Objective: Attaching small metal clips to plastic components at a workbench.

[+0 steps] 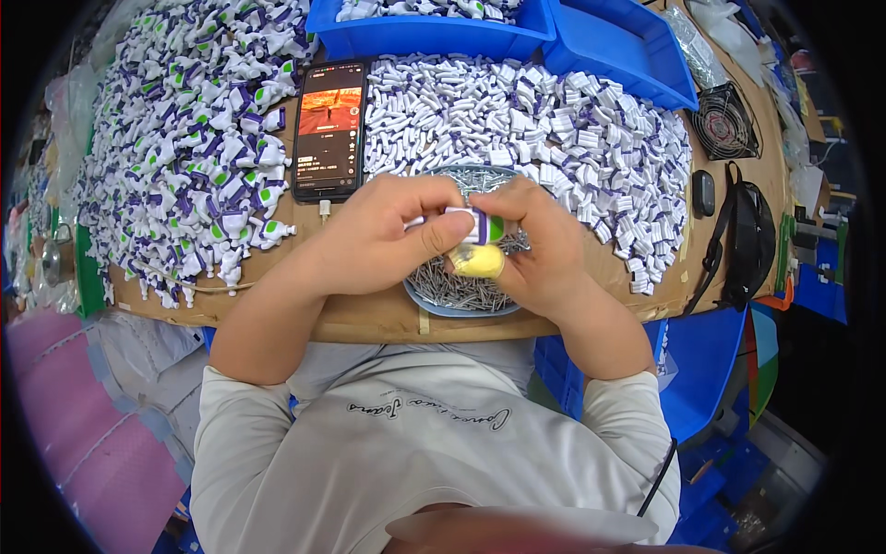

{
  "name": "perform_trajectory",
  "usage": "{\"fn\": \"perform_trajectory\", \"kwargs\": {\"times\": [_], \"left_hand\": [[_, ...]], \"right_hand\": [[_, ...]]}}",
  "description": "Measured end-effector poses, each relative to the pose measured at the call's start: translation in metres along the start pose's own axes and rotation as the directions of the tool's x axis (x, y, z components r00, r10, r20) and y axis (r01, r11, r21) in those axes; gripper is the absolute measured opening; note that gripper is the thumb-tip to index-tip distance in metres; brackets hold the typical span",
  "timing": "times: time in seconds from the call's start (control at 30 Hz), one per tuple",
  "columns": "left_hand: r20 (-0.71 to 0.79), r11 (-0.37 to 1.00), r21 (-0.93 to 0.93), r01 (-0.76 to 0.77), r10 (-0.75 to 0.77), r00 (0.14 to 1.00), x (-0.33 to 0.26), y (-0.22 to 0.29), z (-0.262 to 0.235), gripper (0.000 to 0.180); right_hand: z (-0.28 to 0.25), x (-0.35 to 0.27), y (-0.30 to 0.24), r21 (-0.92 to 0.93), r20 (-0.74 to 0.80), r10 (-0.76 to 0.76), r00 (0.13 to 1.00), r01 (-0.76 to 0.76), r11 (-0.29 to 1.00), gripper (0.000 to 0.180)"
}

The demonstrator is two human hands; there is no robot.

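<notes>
Both hands meet above a bowl (443, 297) filled with small grey metal pins or screws. My left hand (392, 233) is closed, its thumb and fingers pinching a small white, purple and green plastic toy part (480, 227). From the other side my right hand (544, 240) grips the same part; a yellow finger wrap (478, 262) covers one of its fingers. The fingers hide much of the part. Beyond the bowl spreads a pile of small white and purple plastic pieces (498, 111).
Left lies a heap of white, purple and green figure pieces (185, 138). A lit phone (329, 138) with a cable stands between the piles. Blue bins (434, 37) line the back. At right are a small fan (725, 122), a dark small case (703, 193) and a black bag (749, 240).
</notes>
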State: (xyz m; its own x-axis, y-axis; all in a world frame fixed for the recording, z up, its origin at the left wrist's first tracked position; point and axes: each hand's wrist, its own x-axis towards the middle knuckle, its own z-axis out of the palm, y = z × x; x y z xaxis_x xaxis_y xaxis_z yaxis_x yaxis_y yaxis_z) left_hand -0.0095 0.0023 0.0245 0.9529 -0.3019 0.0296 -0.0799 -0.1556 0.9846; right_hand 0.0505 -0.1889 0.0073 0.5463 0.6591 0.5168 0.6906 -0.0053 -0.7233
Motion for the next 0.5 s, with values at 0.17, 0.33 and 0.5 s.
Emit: {"fn": "perform_trajectory", "kwargs": {"times": [0.17, 0.33, 0.5], "left_hand": [[-0.021, 0.982, -0.171, 0.076, -0.081, 0.996, 0.003, 0.002, -0.003, 0.024], [-0.091, 0.949, -0.314, 0.032, -0.064, 0.994, 0.003, -0.01, -0.021, 0.017], [-0.365, 0.714, -0.656, -0.245, -0.015, 0.931, 0.02, -0.008, -0.042, 0.048]], "right_hand": [[-0.003, 0.001, 0.003, -0.087, -0.014, 0.021, 1.0, -0.022, 0.996, 0.041], [-0.009, 0.005, 0.004, -0.201, -0.134, -0.215, 0.967, 0.186, 0.962, 0.058], [-0.013, 0.004, 0.0, -0.122, -0.092, -0.252, 0.963, 0.241, 0.963, 0.057]]}}
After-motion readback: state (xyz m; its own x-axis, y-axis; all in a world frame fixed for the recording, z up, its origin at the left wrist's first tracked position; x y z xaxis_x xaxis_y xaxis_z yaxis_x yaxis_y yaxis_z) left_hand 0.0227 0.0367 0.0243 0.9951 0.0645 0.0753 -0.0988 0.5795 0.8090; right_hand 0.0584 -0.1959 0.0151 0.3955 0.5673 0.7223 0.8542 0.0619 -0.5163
